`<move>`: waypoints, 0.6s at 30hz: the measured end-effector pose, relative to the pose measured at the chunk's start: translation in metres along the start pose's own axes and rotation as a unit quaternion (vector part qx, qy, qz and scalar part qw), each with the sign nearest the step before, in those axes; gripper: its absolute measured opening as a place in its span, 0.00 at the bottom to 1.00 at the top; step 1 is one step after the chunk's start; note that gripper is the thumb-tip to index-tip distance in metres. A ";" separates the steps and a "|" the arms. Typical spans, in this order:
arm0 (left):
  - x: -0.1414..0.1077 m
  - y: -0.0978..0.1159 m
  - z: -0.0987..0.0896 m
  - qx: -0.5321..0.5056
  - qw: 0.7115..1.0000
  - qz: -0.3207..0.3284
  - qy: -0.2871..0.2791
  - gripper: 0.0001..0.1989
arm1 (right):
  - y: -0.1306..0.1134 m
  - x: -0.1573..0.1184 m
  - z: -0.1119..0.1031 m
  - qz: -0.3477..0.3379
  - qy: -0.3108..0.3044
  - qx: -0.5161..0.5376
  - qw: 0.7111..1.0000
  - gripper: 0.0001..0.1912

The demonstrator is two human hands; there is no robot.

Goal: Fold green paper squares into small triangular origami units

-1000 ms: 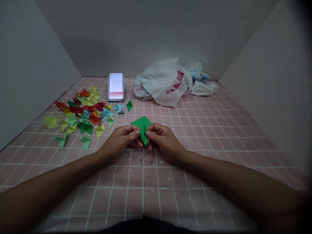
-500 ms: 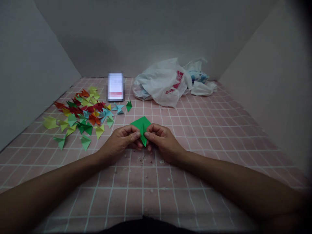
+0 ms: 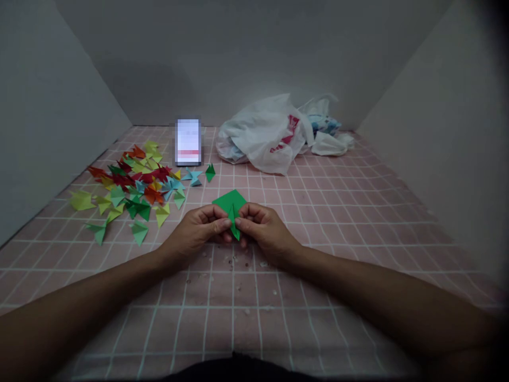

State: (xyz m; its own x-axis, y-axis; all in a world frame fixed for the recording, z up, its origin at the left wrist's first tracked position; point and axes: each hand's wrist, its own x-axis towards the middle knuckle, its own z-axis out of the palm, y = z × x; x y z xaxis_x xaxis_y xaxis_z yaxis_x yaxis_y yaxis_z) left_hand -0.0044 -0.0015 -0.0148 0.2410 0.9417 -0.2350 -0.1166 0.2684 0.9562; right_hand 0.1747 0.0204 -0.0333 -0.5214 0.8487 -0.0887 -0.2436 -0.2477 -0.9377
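Observation:
Between my two hands is a green sheet of origami paper (image 3: 229, 200), partly folded, with a broad flat top and a narrow point toward me. My left hand (image 3: 202, 225) pinches its left edge between thumb and fingers. From the other side, my right hand (image 3: 264, 228) grips the right edge the same way, the thumb lying near the middle crease. Both thumbs press close to the lower point, and the fingers behind the paper are partly hidden. Off to the left lie several folded paper figures (image 3: 139, 207) in green, yellow, red, orange and blue.
A lit phone (image 3: 188, 142) with a blurred screen stands at the back. Right of it lies a white plastic bag (image 3: 262, 135) with red print, beside a crumpled white and blue packet (image 3: 324, 124). A pink checked cloth (image 3: 358, 223) covers the surface, between pale walls.
My thumbs have shifted slightly down along the lower point of the green paper. Both hands keep hold of it, and nothing else has visibly moved.

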 end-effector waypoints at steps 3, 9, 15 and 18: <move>0.000 0.001 0.000 0.007 1.000 -0.001 0.003 0.13 | 0.000 0.000 0.000 -0.003 0.003 -0.010 1.000 0.12; -0.001 0.003 0.000 0.030 1.000 -0.003 0.007 0.13 | -0.001 -0.002 0.002 0.005 0.009 -0.021 1.000 0.11; -0.002 0.004 0.001 0.057 0.998 0.007 0.014 0.12 | -0.002 -0.001 0.002 0.003 0.013 -0.032 0.999 0.11; -0.002 0.004 0.001 0.046 0.999 0.003 0.009 0.12 | -0.001 -0.001 0.001 0.000 0.013 -0.027 1.000 0.11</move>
State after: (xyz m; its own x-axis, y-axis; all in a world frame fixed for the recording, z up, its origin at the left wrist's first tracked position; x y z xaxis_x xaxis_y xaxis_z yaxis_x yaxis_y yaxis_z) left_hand -0.0042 -0.0031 -0.0102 0.2222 0.9473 -0.2307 -0.0299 0.2431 0.9695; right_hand 0.1743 0.0196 -0.0316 -0.4995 0.8608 -0.0975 -0.1986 -0.2233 -0.9543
